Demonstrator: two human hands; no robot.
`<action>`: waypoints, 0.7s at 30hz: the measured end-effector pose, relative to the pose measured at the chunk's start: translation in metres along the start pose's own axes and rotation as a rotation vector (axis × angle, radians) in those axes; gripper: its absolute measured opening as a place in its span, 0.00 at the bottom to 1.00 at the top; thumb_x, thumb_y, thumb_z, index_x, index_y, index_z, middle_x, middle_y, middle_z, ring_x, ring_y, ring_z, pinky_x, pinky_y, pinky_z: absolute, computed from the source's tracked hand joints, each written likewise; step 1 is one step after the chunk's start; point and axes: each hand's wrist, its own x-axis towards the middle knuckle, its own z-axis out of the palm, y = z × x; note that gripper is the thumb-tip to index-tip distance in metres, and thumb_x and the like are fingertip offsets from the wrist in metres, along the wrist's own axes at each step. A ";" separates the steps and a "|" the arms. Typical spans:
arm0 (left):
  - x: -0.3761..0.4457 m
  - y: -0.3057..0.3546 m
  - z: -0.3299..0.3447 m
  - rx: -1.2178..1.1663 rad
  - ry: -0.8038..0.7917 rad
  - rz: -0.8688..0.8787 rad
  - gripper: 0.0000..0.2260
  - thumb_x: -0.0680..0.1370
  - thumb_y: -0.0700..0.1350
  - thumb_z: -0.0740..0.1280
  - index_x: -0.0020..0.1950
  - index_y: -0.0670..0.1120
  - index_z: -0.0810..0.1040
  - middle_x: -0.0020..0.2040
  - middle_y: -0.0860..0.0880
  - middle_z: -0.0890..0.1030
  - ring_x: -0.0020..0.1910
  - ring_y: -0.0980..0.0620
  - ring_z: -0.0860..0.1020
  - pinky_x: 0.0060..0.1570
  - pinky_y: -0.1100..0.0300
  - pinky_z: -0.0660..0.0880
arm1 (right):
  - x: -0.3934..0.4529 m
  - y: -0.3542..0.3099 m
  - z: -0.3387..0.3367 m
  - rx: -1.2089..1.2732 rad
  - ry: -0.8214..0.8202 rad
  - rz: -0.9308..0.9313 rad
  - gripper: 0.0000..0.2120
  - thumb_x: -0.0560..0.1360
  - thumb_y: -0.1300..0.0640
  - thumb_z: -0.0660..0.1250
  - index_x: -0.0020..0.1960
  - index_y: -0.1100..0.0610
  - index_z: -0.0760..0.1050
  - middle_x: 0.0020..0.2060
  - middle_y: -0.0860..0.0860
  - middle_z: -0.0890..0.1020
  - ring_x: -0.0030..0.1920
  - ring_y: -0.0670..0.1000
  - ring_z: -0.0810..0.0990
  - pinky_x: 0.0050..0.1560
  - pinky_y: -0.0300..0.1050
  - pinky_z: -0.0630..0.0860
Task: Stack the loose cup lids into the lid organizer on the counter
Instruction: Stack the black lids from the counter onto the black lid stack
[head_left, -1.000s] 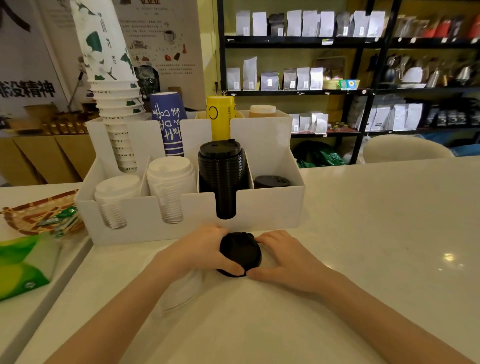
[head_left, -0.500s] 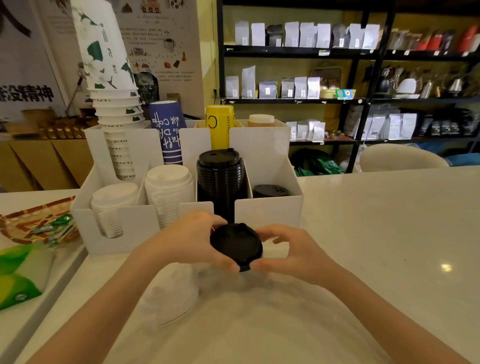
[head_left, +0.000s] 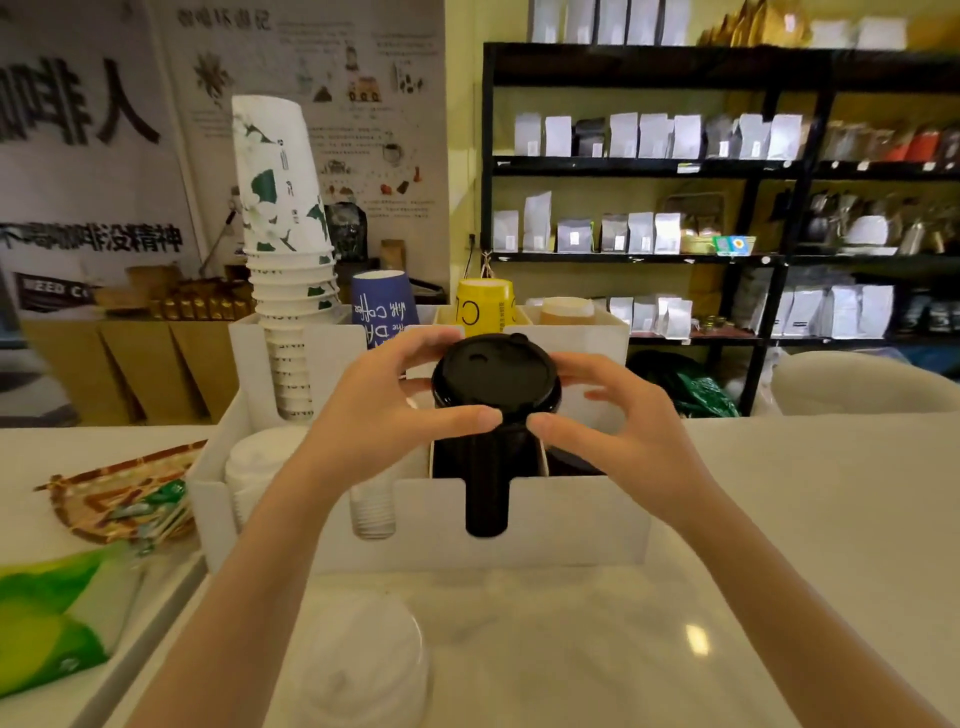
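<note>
I hold a black cup lid (head_left: 496, 376) between both hands, right over the tall stack of black lids (head_left: 485, 499) in the white lid organizer (head_left: 571, 525). My left hand (head_left: 379, 405) grips its left rim, thumb in front. My right hand (head_left: 608, 421) grips its right rim. Whether the lid touches the stack I cannot tell. White lid stacks (head_left: 254, 467) fill the organizer's left slots. A loose pile of white lids (head_left: 363, 660) lies on the counter below my left forearm.
Paper cup stacks stand in the organizer's back slots: white-green (head_left: 283, 249), blue (head_left: 382, 306), yellow (head_left: 485, 306). A woven tray (head_left: 104, 493) and a green packet (head_left: 52, 613) lie at the left. The white counter (head_left: 779, 545) stretches right. Shelves of bags stand behind.
Both hands have lifted the black lid off the counter and carried it up and forward to the top of the black stack. The camera has tilted upward.
</note>
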 end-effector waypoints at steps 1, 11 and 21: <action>0.005 -0.005 0.001 -0.058 0.032 -0.012 0.29 0.56 0.51 0.74 0.56 0.55 0.73 0.52 0.61 0.78 0.55 0.65 0.75 0.51 0.73 0.73 | 0.005 0.003 0.005 0.012 0.025 0.009 0.25 0.64 0.44 0.68 0.60 0.46 0.72 0.55 0.40 0.79 0.56 0.38 0.74 0.54 0.30 0.66; 0.031 -0.062 0.015 -0.164 0.121 -0.154 0.23 0.66 0.41 0.73 0.61 0.45 0.74 0.60 0.46 0.77 0.60 0.52 0.75 0.63 0.55 0.71 | 0.035 0.041 0.037 -0.065 0.046 0.084 0.20 0.72 0.48 0.65 0.63 0.48 0.69 0.60 0.44 0.76 0.61 0.44 0.70 0.66 0.48 0.66; 0.031 -0.068 0.026 -0.049 0.150 -0.132 0.20 0.69 0.45 0.71 0.60 0.49 0.74 0.59 0.49 0.76 0.60 0.52 0.73 0.62 0.53 0.72 | 0.035 0.052 0.039 -0.098 0.036 0.118 0.20 0.73 0.47 0.63 0.63 0.49 0.70 0.59 0.45 0.77 0.60 0.43 0.70 0.60 0.41 0.65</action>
